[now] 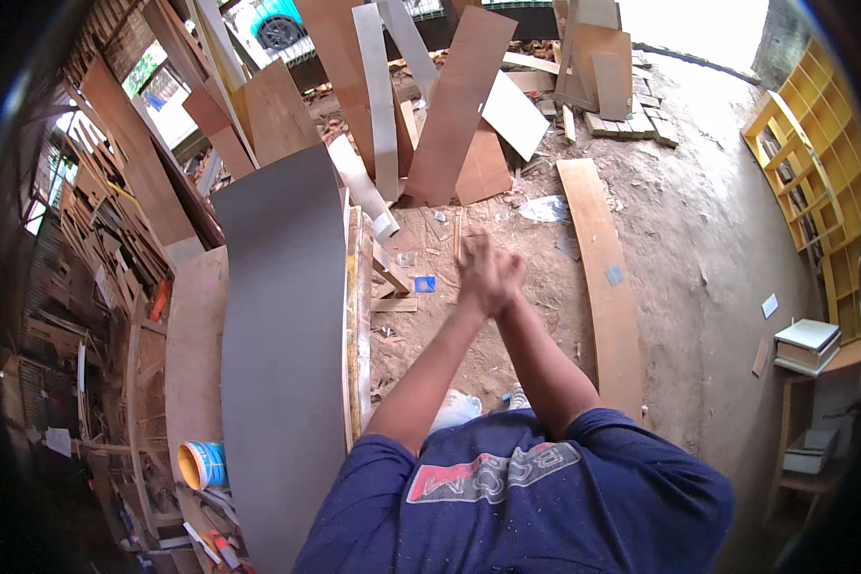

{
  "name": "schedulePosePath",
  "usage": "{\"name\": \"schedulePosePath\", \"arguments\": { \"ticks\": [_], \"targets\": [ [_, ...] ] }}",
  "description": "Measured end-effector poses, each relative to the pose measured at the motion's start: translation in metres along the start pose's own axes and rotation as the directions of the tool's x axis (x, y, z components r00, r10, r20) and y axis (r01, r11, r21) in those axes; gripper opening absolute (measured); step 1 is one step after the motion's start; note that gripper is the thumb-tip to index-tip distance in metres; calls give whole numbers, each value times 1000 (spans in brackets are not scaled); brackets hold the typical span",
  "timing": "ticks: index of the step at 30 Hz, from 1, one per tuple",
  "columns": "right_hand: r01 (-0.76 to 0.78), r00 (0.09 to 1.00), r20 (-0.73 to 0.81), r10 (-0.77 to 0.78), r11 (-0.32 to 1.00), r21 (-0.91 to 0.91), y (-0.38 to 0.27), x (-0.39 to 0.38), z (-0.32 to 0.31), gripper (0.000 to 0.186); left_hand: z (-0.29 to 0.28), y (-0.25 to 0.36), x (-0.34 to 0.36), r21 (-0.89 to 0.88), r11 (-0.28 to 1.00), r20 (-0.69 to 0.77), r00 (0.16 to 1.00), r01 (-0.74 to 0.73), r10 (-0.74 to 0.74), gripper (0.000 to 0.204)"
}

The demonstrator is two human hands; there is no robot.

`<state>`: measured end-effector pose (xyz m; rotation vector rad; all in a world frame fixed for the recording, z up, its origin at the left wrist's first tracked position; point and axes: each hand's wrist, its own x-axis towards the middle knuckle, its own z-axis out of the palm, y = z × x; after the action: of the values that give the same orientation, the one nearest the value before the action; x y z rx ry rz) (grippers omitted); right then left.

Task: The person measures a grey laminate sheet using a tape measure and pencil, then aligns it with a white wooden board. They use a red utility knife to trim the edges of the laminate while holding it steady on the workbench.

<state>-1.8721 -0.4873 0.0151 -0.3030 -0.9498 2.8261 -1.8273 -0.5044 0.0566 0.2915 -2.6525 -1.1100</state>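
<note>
Dark panel (282, 335): lay long and flat-looking on the left, no tool on it that I could spot, so I'd guess nobody was working it right then
Blue scrap (425, 284): sat on the dirt just left of the hands, looked like plain litter to me
Thin wood strip (457, 232): showed right by the left hand's fingertips, but honestly couldn't tell if it was held or just lay on the ground behind
Left hand (476, 258): curled in against the other one, fingers too blurry to say how tightly they were closed
Right hand (510, 275): looked bunched up and touching the left, no tool visible in it
Loose plank (600, 287): lay on the ground to the right, untouched; no finished piece near the hands, so how much was done or left was anyone's guess
</note>
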Motion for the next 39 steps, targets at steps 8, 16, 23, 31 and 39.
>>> {"name": "schedulePosePath", "arguments": {
  "ticks": [8,16,23,31,39],
  "targets": [
    [-1,933,272,-238,751,660,70,85,34,64,6,-34,89,-137,824,348,752,-550,560,77],
    [-119,968,248,48,953,278,144,282,104,48,-18,-73,329,-293,885,331,829,-363,450,69],
    [-82,996,-33,83,996,32,123,392,182,26,-39,-88,397,-315,718,406,596,-621,693,74],
    [-168,982,-180,51,666,-727,234,509,215,22,29,-267,554,-69,995,15,998,68,-67,73],
    [-357,920,-155,359,610,-707,297,870,192,57,26,-378,572,118,860,235,827,496,-510,61]
  ]
}}
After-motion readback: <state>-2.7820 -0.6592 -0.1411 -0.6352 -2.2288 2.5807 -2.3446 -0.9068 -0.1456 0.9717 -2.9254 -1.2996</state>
